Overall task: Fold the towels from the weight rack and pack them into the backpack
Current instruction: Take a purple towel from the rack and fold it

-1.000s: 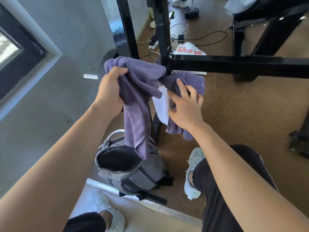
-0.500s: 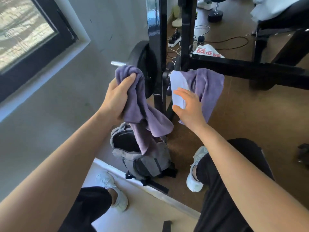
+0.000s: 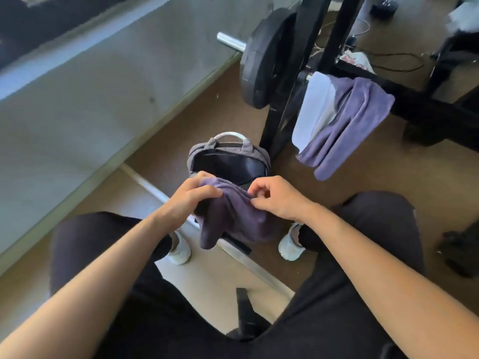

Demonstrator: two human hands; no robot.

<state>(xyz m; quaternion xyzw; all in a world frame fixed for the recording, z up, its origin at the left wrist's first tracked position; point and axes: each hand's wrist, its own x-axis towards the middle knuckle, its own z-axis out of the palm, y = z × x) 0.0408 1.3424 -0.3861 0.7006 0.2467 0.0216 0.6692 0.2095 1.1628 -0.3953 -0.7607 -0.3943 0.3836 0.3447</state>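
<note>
Head view: we see the purple towel [image 3: 233,216] bunched and drooping at the centre of the picture, held in the air above our knees, between the left hand [image 3: 191,198] and the right hand [image 3: 277,198]. Half a second ago the left hand alone held this towel, up at rack height, while the right hand lay on the cloths on the bar. Now both hands are low and close together, and the right hand has left the rack.

The left hand's fingers [image 3: 207,190] are curled over the towel's top at its 10 o'clock corner, gripping a fold. At the towel's 2 o'clock edge the right hand pinches the cloth between thumb and forefinger, its other fingers [image 3: 259,183] curled in. The loose end hangs toward 6 o'clock.

At 12 o'clock from the towel, just behind both hands, the grey backpack [image 3: 255,151] stands on the floor [image 3: 363,193] with its mouth open and dark inside.

At 2 o'clock, well apart from the hands, a second purple towel [image 3: 357,120] and a white towel [image 3: 315,104] hang side by side, touching, over the black bar of the weight rack [image 3: 427,110]. A weight plate [image 3: 261,60] sits at 12 o'clock beyond the backpack.
</note>
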